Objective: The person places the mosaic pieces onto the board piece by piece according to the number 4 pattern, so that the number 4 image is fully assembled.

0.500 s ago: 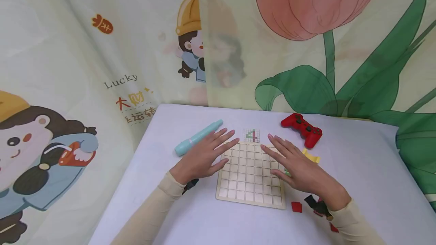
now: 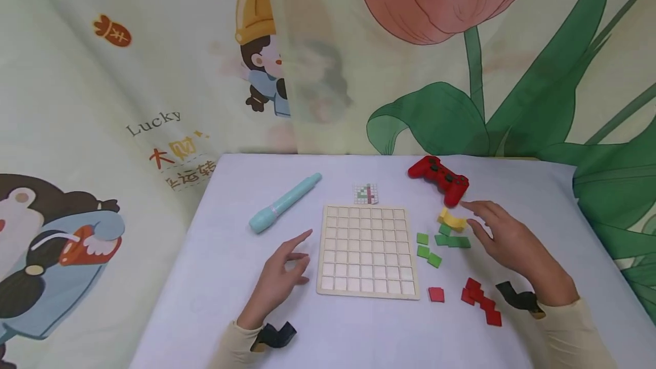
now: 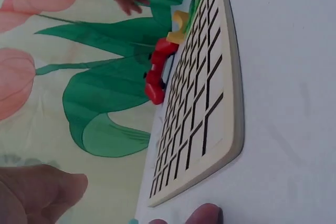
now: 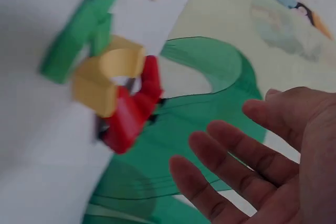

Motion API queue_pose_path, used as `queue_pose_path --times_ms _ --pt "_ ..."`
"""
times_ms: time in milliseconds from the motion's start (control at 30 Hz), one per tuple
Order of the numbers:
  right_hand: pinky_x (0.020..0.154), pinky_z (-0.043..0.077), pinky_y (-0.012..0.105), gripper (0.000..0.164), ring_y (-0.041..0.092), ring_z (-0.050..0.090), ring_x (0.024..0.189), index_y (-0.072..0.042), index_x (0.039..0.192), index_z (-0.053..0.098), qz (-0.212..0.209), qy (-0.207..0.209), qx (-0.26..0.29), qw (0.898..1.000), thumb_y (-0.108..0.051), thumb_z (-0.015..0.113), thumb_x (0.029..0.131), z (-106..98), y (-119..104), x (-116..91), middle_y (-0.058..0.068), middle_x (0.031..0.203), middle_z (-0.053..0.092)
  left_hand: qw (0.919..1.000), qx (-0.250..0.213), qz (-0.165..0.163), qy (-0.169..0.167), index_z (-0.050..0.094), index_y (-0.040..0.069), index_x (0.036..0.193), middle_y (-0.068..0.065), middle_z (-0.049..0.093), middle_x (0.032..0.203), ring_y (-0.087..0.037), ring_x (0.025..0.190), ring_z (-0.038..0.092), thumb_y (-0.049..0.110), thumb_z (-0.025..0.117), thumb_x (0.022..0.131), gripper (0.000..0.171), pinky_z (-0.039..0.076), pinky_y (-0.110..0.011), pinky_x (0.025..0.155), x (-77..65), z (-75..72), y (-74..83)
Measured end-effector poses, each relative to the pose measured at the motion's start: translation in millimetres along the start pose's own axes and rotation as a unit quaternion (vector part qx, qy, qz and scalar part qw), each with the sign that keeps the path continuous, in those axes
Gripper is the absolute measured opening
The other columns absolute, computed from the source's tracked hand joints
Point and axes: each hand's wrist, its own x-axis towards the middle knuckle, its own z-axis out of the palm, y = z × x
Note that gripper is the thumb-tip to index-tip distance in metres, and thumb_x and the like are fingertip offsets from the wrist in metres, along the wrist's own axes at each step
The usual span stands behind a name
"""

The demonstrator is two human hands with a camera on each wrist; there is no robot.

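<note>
A pale wooden grid board [image 2: 367, 251] lies on the white table. My left hand [image 2: 278, 278] hovers beside the board's left edge, fingers loosely bent and holding nothing. To the right, my right hand [image 2: 512, 241] is over the table near a yellow arched block [image 2: 452, 220], with its fingers extended and nothing in them. Several green square tiles [image 2: 434, 259] lie between the board and that hand, some of them next to the yellow block. Below them are a single red tile [image 2: 437, 294] and a cluster of red tiles [image 2: 482, 300].
A red game controller [image 2: 439, 179] lies at the back right. Behind the board is a small card with a coloured grid pattern [image 2: 365, 193]. A light-blue tube-shaped object [image 2: 285, 204] rests at the back left. Printed curtains [image 2: 328, 73] hang behind the table.
Both hands have moved apart from over the board, the left one to the left and nearer, the right one to the right. Tiles and the yellow block are now uncovered. The head view has shifted slightly.
</note>
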Motion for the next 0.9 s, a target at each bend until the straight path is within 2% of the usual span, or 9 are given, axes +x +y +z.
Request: queue_pose_path --times_ms 67,167,300,400,500,667,767,900 --pt "0.088 0.064 0.059 0.052 0.046 0.062 0.121 -0.006 0.146 0.059 0.042 -0.037 0.019 0.998 -0.011 0.076 0.097 7.3 7.7 0.3 0.025 0.137 0.06 0.9996 -0.01 -0.027 0.007 0.055 0.039 0.153 -0.011 0.051 0.161 -0.031 0.124 0.068 0.014 0.066 0.105 0.055 0.066 -0.028 0.072 -3.7 2.8 -4.7" --pt "0.084 0.066 0.053 0.046 0.043 0.064 0.113 -0.005 0.143 0.06 0.099 -0.097 0.054 0.989 -0.012 0.073 0.1 21.7 19.8 -3.5 0.027 0.136 0.059 0.9989 -0.008 -0.047 0.009 0.057 0.034 0.153 -0.014 0.052 0.161 -0.03 0.121 0.069 0.014 0.067 0.103 0.055 0.065 -0.026 0.071 -7.0 7.8 -8.2" --pt "0.084 0.066 0.049 0.046 0.038 0.065 0.109 -0.004 0.14 0.062 0.126 -0.135 0.094 0.978 -0.009 0.075 0.097 39.2 33.6 -12.7 0.025 0.133 0.061 0.9983 -0.003 -0.057 0.003 0.059 0.027 0.152 -0.016 0.055 0.156 -0.03 0.119 0.07 0.01 0.072 0.099 0.057 0.065 -0.025 0.071 -9.0 13.7 -8.0" --pt "0.086 0.066 0.049 0.049 0.038 0.064 0.114 -0.004 0.14 0.063 0.122 -0.143 0.099 0.977 -0.009 0.079 0.094 49.8 38.2 -18.8 0.023 0.131 0.062 0.998 0.017 -0.06 0.004 0.061 0.023 0.151 -0.016 0.06 0.152 -0.032 0.119 0.071 0.008 0.077 0.094 0.06 0.065 -0.03 0.076 -12.2 18.4 -7.2" --pt "0.087 0.066 0.05 0.053 0.041 0.061 0.118 -0.005 0.14 0.064 0.103 -0.142 0.091 0.98 -0.01 0.083 0.09 56.2 37.7 -18.1 0.024 0.132 0.061 0.9968 0.042 -0.066 0.018 0.064 0.019 0.148 -0.015 0.065 0.146 -0.03 0.116 0.073 0.008 0.082 0.089 0.062 0.062 -0.033 0.079 -16.6 21.7 -6.3" --pt "0.092 0.064 0.054 0.057 0.046 0.057 0.125 -0.008 0.142 0.064 0.069 -0.135 0.064 0.986 -0.008 0.085 0.089 59.3 35.6 -14.2 0.024 0.136 0.062 0.996 0.043 -0.07 0.036 0.067 0.018 0.145 -0.015 0.069 0.141 -0.027 0.112 0.072 0.005 0.085 0.084 0.065 0.058 -0.03 0.075 -18.2 26.6 -6.9" --pt "0.092 0.064 0.055 0.056 0.044 0.059 0.123 -0.008 0.14 0.066 0.058 -0.138 0.044 0.988 -0.007 0.085 0.088 59.6 36.5 -11.0 0.021 0.132 0.065 0.9963 0.055 -0.055 0.037 0.068 0.017 0.143 -0.013 0.068 0.141 -0.025 0.11 0.07 0.001 0.086 0.081 0.067 0.056 -0.025 0.072 -15.8 30.2 -8.0" --pt "0.088 0.065 0.051 0.052 0.038 0.061 0.115 -0.005 0.132 0.07 0.058 -0.144 0.028 0.987 -0.009 0.088 0.084 58.3 39.4 -8.9 0.016 0.12 0.067 0.9956 0.088 -0.016 0.028 0.07 0.01 0.139 -0.01 0.067 0.142 -0.023 0.11 0.068 -0.003 0.087 0.078 0.065 0.053 -0.019 0.07 -12.5 36.3 -7.7"
